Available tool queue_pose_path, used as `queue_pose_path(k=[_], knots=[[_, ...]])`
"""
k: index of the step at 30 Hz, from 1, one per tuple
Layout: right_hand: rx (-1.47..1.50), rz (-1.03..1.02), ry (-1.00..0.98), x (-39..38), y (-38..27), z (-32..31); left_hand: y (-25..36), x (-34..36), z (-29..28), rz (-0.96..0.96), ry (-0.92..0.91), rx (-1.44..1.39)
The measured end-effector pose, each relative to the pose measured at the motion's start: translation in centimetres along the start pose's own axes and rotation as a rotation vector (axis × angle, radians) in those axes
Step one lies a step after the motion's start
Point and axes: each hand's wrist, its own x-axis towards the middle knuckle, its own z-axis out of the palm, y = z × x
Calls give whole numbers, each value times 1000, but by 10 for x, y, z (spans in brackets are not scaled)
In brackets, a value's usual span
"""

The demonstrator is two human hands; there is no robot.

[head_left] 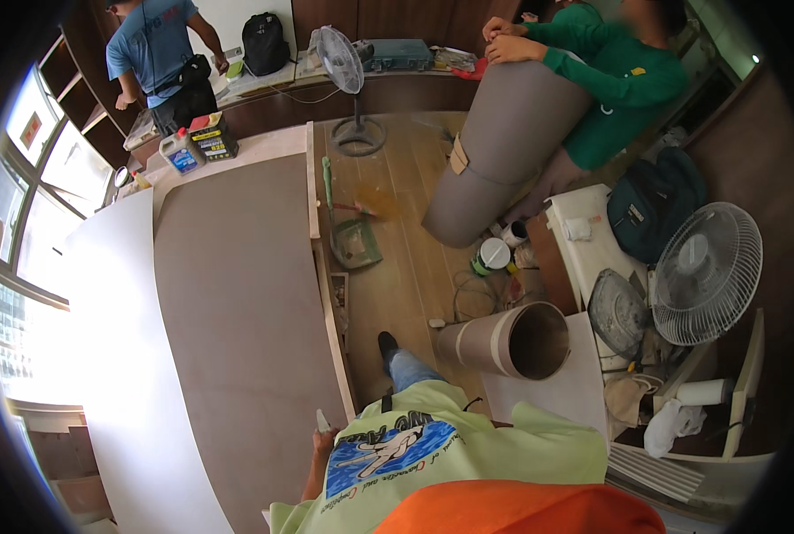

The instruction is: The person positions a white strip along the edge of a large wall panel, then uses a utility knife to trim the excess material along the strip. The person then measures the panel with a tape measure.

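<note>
Nearest the camera: an orange cap brim and a lime-green printed shirt, filling the lower edge. The left hand shows only in part at the shirt's left edge, closed around a small pale pointed object; what the object is cannot be told. The right hand is out of view.

Just left of that hand lies a large grey-brown laminate sheet, flat on the bench. It has a matte, even colour and a rounded far-left corner. Its right edge runs along a pale wooden strip that curves toward the person. A white sheet lies along the laminate's left side, washed out by window glare.

Open room: a narrow strip of wooden floor runs right of the bench, partly taken by a green dustpan, cables and a short roll lying with its open end visible.

Farther off, a person in a green shirt holds a large upright roll. A person in a blue shirt stands at the far counter. Two pedestal fans stand in the room.
</note>
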Motion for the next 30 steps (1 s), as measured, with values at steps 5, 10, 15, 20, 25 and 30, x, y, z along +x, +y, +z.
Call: queue_pose_path(k=[5,10,15,20,25,30], knots=[[75,-98,21,75,-107,-20,32,13,30,-13,50,-119],[117,-177,25,117,-188,-31,86,47,75,35,117,-76],[128,-150,40,124,-200,-35,154,51,115,-46,42,-28],[122,-87,45,118,-173,-25,173,98,112,-79,36,2],[139,-77,46,113,-153,7,228,128,111,-27,-93,332],[106,-181,52,122,-154,39,259,194,110,15,-190,438]])
